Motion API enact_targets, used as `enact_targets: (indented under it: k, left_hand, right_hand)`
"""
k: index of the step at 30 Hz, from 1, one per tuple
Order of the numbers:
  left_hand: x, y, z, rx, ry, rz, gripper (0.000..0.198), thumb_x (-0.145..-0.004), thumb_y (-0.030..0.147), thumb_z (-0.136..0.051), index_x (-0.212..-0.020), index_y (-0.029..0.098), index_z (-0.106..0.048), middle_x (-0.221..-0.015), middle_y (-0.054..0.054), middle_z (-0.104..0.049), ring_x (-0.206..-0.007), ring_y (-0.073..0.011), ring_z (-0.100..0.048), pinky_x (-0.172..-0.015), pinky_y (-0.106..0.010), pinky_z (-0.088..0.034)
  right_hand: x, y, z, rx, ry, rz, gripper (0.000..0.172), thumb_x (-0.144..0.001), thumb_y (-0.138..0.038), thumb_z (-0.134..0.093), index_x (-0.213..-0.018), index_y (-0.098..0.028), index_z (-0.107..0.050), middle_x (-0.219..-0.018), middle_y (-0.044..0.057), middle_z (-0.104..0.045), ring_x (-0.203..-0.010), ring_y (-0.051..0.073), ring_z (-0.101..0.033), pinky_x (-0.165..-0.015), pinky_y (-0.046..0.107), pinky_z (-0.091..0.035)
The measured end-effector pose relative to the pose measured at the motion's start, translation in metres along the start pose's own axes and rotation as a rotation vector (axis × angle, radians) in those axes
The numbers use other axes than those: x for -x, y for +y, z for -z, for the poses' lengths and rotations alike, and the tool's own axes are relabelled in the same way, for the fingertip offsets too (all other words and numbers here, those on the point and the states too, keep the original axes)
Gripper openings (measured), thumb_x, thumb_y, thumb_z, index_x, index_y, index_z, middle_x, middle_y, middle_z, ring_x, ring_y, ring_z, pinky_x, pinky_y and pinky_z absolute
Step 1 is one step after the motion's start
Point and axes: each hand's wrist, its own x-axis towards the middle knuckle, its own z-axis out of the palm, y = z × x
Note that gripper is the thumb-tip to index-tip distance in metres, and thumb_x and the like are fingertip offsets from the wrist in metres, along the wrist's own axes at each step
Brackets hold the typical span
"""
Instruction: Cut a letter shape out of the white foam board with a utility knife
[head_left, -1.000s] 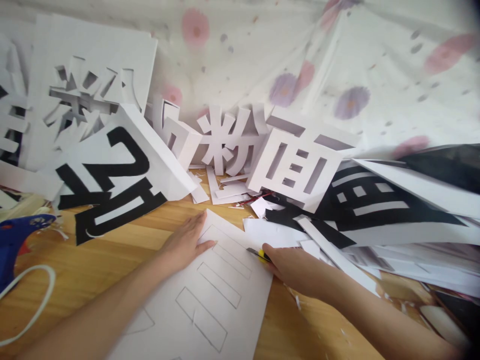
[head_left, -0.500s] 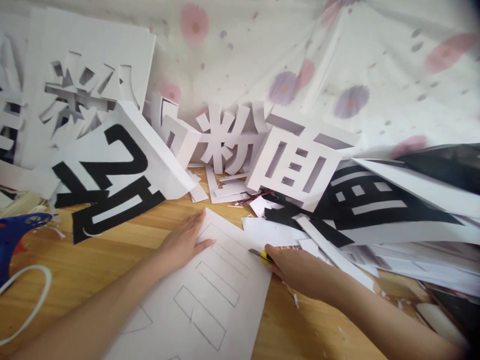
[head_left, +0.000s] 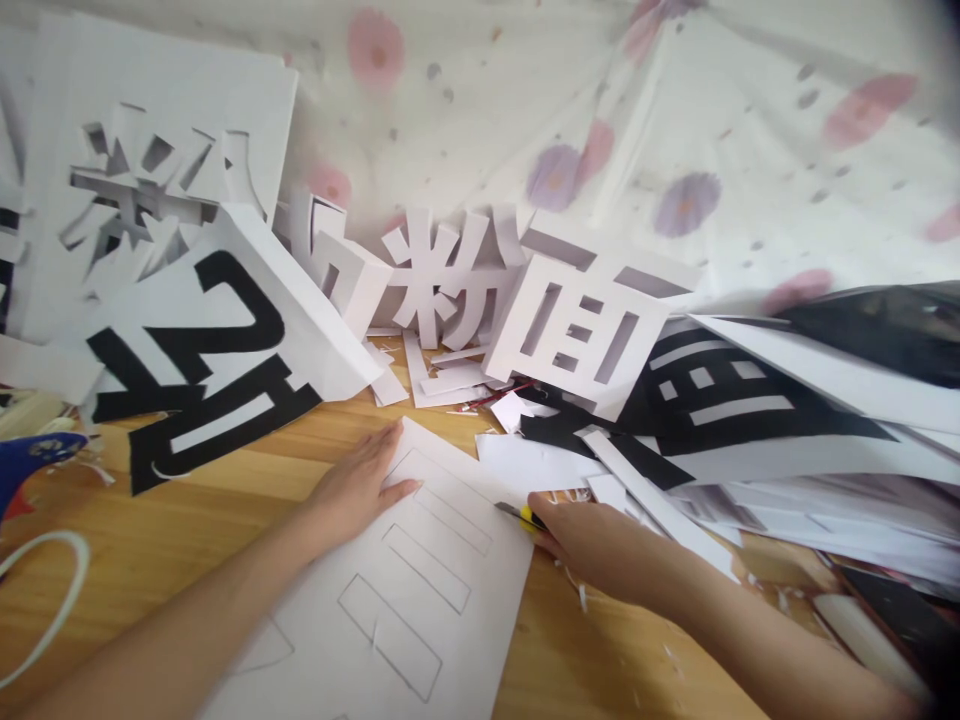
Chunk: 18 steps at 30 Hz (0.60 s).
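At the lower centre of the frame I can see a pencil-lined white sheet point(head_left: 420, 610) on the table point(head_left: 217, 500), the left hand point(head_left: 360, 490) flat on it, grip wide, while just right of centre the right hand point(head_left: 566, 530) has its grip wrapped around a yellow cutter point(head_left: 528, 517), its blade point(head_left: 508, 509) over the sheet's right side.

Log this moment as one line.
left hand: on white sheet | right hand: holding knife at sheet's right edge | sheet: drawn outlines, on table
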Motion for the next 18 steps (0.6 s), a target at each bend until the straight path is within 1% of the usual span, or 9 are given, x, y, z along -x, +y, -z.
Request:
enact_targets:
  k: [6,9,14,18]
  left_hand:
    - [-0.001,0.000,0.000,0.002,-0.011,-0.008,0.076,-0.084,0.057,-0.031,-0.141,0.011,-0.013,-0.148,-0.011,-0.016,-0.134,-0.0275,-0.015,-0.106,-0.041,-0.022]
    - [-0.001,-0.001,0.000,0.006,0.002,-0.017,0.075,-0.084,0.056,-0.032,-0.141,0.013,-0.013,-0.148,-0.010,-0.016,-0.134,-0.0265,-0.016,-0.106,-0.041,-0.023]
    - [-0.001,-0.001,0.000,0.003,0.015,-0.020,0.072,-0.083,0.055,-0.033,-0.141,0.016,-0.015,-0.148,-0.009,-0.018,-0.134,-0.0253,-0.017,-0.106,-0.040,-0.024]
    - [-0.001,-0.002,-0.001,0.009,0.014,-0.019,0.074,-0.084,0.056,-0.033,-0.141,0.014,-0.015,-0.148,-0.010,-0.018,-0.134,-0.0256,-0.016,-0.106,-0.040,-0.023]
  right_hand:
    - [0.001,0.003,-0.001,-0.034,-0.003,-0.011,0.014,-0.090,-0.032,-0.034,-0.085,-0.022,-0.041,-0.062,0.000,-0.055,-0.051,0.016,-0.053,-0.042,0.025,-0.019]
    - [0.003,0.004,-0.002,-0.046,-0.007,-0.020,0.014,-0.090,-0.034,-0.034,-0.086,-0.023,-0.041,-0.061,-0.001,-0.055,-0.050,0.016,-0.052,-0.042,0.024,-0.019]
    - [0.006,0.007,-0.005,-0.044,-0.008,-0.039,0.011,-0.089,-0.032,-0.036,-0.089,-0.023,-0.042,-0.060,0.000,-0.054,-0.048,0.016,-0.051,-0.043,0.024,-0.018]
    - [0.011,0.008,-0.003,-0.048,-0.011,-0.032,0.009,-0.088,-0.030,-0.038,-0.090,-0.022,-0.043,-0.060,-0.001,-0.054,-0.048,0.014,-0.052,-0.043,0.024,-0.018]
